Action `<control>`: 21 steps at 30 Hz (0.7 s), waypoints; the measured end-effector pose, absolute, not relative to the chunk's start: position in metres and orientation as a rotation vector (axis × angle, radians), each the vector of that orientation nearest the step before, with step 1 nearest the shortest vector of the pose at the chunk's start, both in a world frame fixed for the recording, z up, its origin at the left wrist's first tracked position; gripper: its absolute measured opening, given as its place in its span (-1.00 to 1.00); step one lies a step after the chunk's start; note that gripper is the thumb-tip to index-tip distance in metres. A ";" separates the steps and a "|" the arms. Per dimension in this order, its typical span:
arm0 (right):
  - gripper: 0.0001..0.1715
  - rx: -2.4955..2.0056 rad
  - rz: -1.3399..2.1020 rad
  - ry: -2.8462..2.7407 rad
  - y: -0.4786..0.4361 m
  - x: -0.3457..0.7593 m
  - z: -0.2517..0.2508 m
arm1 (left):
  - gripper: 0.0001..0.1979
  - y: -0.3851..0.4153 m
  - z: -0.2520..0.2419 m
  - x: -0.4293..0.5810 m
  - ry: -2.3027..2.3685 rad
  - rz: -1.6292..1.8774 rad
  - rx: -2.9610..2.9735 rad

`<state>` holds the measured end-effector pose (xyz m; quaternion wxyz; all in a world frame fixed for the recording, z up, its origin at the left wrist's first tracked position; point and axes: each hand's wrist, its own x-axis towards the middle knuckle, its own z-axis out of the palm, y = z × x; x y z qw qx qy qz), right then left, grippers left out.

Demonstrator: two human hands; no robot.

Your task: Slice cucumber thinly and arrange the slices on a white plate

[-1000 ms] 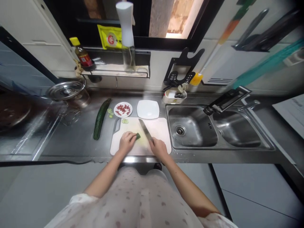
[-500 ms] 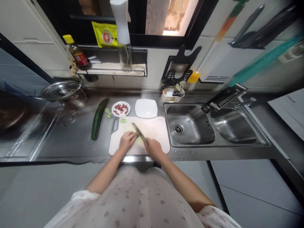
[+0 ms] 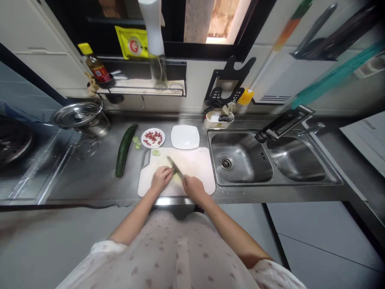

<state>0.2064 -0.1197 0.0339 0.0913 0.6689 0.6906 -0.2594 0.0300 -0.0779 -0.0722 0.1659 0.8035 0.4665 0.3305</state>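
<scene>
My right hand [image 3: 194, 188] is closed round the handle of a kitchen knife [image 3: 175, 167], its blade slanting up and left over the white cutting board [image 3: 192, 160]. On the board's left half, my left hand [image 3: 161, 178] pinches a small green piece of cucumber [image 3: 174, 171] against the blade's side; my fingers cover most of it. A few cucumber slices [image 3: 156, 153] lie at the board's upper left. Left of the board rests a long whole cucumber [image 3: 124, 152], with several cut slices [image 3: 136, 141] beside it.
Behind the board stand a plate of chopped red bits [image 3: 146, 143] and a white square plate [image 3: 185, 137]. A double steel sink [image 3: 240, 160] is to the right. A lidded steel pot [image 3: 93, 122] sits at the left, below a wall shelf [image 3: 135, 89] with bottles.
The knife blade has shifted very slightly beside the left fingers. Both hands stay in nearly the same place, and the view has barely moved.
</scene>
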 end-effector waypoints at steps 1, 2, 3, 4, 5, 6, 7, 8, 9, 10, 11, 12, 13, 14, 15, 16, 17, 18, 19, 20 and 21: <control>-0.67 1.980 -0.772 2.052 -0.120 0.206 0.034 | -0.78 -0.078 -0.073 0.030 1.328 0.939 2.294; -0.67 1.972 -0.774 2.051 -0.121 0.207 0.035 | -0.78 -0.078 -0.073 0.030 1.328 0.936 2.300; -0.67 1.963 -0.776 2.052 -0.122 0.207 0.035 | -0.78 -0.078 -0.074 0.030 1.327 0.932 2.306; -0.67 1.953 -0.780 2.053 -0.123 0.208 0.035 | -0.78 -0.078 -0.074 0.030 1.326 0.930 2.313; -0.68 1.944 -0.783 2.054 -0.124 0.210 0.035 | -0.78 -0.078 -0.075 0.030 1.325 0.927 2.319; -0.68 1.934 -0.787 2.052 -0.126 0.211 0.035 | -0.78 -0.078 -0.075 0.030 1.326 0.929 2.324; -0.69 1.926 -0.791 2.047 -0.127 0.213 0.036 | -0.78 -0.078 -0.076 0.029 1.324 0.930 2.328; -0.69 1.917 -0.796 2.037 -0.129 0.214 0.036 | -0.78 -0.077 -0.076 0.029 1.324 0.934 2.330; -0.69 1.909 -0.802 2.026 -0.131 0.216 0.036 | -0.78 -0.077 -0.076 0.029 1.323 0.937 2.331; -0.70 1.904 -0.808 2.015 -0.132 0.218 0.037 | -0.78 -0.077 -0.076 0.029 1.320 0.938 2.330; -0.70 1.902 -0.815 2.006 -0.134 0.220 0.037 | -0.78 -0.078 -0.076 0.029 1.317 0.937 2.329; -0.69 1.901 -0.824 1.997 -0.135 0.221 0.038 | -0.78 -0.078 -0.076 0.029 1.317 0.935 2.325; -0.69 1.900 -0.833 1.988 -0.136 0.222 0.039 | -0.78 -0.078 -0.076 0.029 1.318 0.931 2.320; -0.69 1.898 -0.841 1.980 -0.137 0.223 0.040 | -0.78 -0.078 -0.076 0.029 1.322 0.928 2.315; -0.69 1.896 -0.847 1.973 -0.137 0.224 0.042 | -0.78 -0.078 -0.075 0.029 1.326 0.923 2.313; -0.69 1.891 -0.852 1.968 -0.138 0.224 0.043 | -0.78 -0.078 -0.075 0.029 1.331 0.920 2.310; -0.68 1.886 -0.855 1.965 -0.137 0.224 0.044 | -0.78 -0.078 -0.075 0.029 1.335 0.917 2.309; -0.68 1.884 -0.856 1.965 -0.137 0.224 0.044 | -0.78 -0.078 -0.075 0.030 1.336 0.914 2.308; -0.67 1.885 -0.859 1.966 -0.137 0.223 0.045 | -0.78 -0.078 -0.075 0.030 1.337 0.911 2.307; -0.67 1.888 -0.863 1.963 -0.136 0.222 0.045 | -0.78 -0.078 -0.075 0.030 1.335 0.909 2.306; -0.66 1.891 -0.867 1.960 -0.135 0.221 0.045 | -0.78 -0.078 -0.075 0.030 1.331 0.907 2.307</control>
